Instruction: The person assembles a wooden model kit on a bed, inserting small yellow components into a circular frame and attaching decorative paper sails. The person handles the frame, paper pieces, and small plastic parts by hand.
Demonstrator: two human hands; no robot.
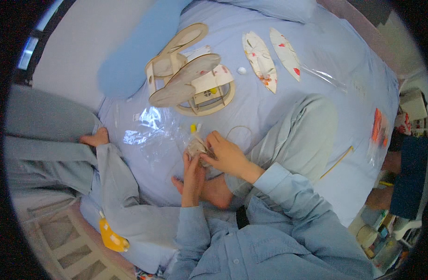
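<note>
A small pale piece (pixel 195 148) is held between two bare hands, above a light-blue bedsheet (pixel 258 112). Its near edge is pinched by the upright fingertips of the left hand (pixel 194 173); its right side is gripped by the curled fingers and thumb of the right hand (pixel 229 156) — the exact contact points are too blurred to tell. Just beyond it, a small yellow part (pixel 193 127) is seen; farther off, a wooden model (pixel 182 80) is set — near clear plastic wrapping (pixel 151 122).

small beige pc (pixel 195 147) partly hidden btwn l hand (pixel 194 171) & r hand (pixel 227 155), details blurry
</note>
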